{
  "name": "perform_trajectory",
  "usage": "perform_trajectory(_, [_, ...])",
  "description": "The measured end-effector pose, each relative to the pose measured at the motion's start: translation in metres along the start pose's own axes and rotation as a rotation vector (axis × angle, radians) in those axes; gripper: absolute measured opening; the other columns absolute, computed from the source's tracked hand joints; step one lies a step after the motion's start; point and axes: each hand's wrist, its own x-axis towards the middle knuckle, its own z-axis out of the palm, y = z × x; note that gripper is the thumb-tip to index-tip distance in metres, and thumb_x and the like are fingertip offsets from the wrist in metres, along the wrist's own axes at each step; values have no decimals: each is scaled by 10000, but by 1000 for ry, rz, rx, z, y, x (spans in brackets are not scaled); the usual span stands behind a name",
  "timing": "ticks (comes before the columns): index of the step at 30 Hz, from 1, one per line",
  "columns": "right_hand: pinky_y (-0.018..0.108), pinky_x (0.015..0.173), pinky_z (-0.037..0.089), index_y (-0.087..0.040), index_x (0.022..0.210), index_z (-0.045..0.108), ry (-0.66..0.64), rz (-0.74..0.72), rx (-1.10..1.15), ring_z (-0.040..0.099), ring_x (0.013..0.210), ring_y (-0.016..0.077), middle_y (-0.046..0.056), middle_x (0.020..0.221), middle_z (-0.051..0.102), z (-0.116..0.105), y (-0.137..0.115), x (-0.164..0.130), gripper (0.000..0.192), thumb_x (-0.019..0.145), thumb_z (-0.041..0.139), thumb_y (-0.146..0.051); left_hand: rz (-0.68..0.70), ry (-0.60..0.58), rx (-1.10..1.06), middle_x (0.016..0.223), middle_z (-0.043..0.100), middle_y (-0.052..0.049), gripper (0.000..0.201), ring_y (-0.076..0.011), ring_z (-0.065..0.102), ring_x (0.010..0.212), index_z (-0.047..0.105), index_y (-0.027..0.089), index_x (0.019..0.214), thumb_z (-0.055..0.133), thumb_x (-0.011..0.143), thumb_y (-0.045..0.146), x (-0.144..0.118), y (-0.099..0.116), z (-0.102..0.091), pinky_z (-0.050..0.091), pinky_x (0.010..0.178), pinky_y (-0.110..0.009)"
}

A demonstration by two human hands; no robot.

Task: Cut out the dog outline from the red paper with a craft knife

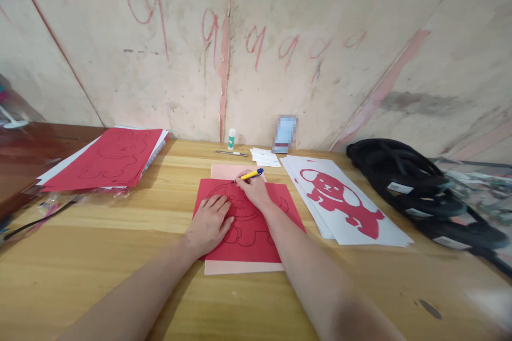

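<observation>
The red sheet [256, 226], printed with an outline figure, is laid on a pink mat [240, 267] on the wooden table [120, 256]. Its left part is pressed flat by the open-palmed left hand [210, 221]. At its far edge, a yellow craft knife [250, 175] is gripped in the right hand [253, 189]. Beyond the sheet, a glue stick [232, 139] stands by the wall.

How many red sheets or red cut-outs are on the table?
3. One red sheet lies under both hands, one red sheet tops the far-left stack, and a red cut-out figure tops the white stack at right. More may be hidden in the stacks.
</observation>
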Motion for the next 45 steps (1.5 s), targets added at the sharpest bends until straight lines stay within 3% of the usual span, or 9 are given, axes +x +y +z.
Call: perform_trajectory(45, [284, 667, 466, -198, 741, 595, -83, -36, 18, 583, 647, 149, 1, 685, 629, 1, 1, 0, 145, 710, 592, -340, 7, -5, 32, 1285, 576, -126, 355, -293, 473, 1197, 562, 142, 1231, 414, 958, 314, 0, -1, 2, 397, 972, -482])
